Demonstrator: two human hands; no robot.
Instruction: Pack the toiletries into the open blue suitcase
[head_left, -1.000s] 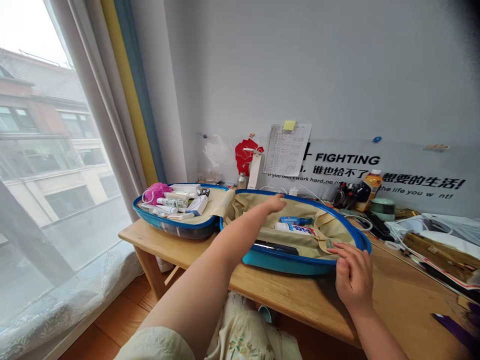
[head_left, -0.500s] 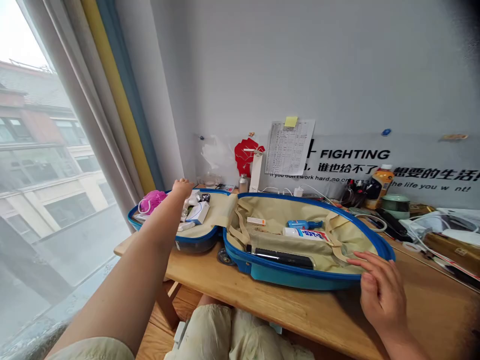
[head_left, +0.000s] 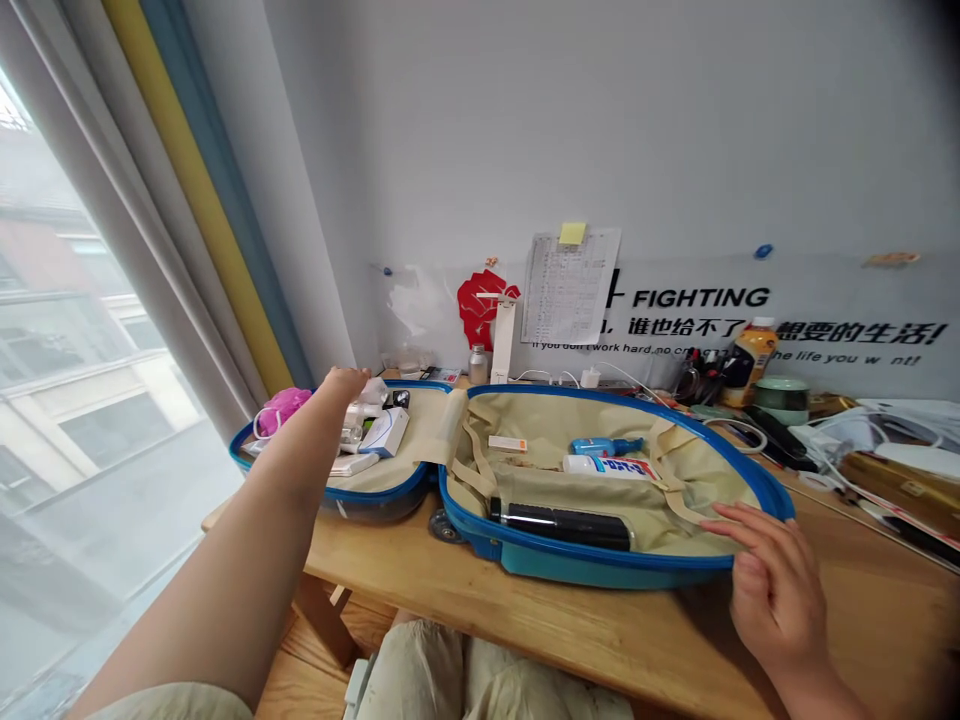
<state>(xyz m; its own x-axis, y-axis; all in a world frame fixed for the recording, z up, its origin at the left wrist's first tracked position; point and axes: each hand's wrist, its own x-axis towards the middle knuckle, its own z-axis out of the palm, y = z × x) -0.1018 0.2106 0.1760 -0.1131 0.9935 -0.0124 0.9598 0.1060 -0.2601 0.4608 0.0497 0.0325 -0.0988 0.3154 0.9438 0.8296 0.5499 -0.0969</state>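
An open blue hard-shell suitcase lies flat on the table, its left half [head_left: 375, 497] and right half [head_left: 600, 568] spread apart. My left hand [head_left: 345, 382] reaches over the far part of the left half, holding nothing that I can see, just beyond a white box [head_left: 384, 432] and a pink mesh pouf [head_left: 283, 405]. My right hand [head_left: 772, 570] rests its fingertips at the front right rim. The beige-lined right half holds a black flask [head_left: 562, 525], a white bottle [head_left: 604, 466], a blue bottle [head_left: 606, 446] and a small box [head_left: 508, 443].
The wooden table [head_left: 525, 630] runs under the suitcase, with a curtained window to the left. Along the wall stand an orange drink bottle [head_left: 750, 360], a green container [head_left: 781, 393], cables and pens. Papers and a white bag lie at the right.
My left hand has moved from above the right half across to the far part of the left half. The right hand has shifted rightward along the rim, and the view has turned slightly.
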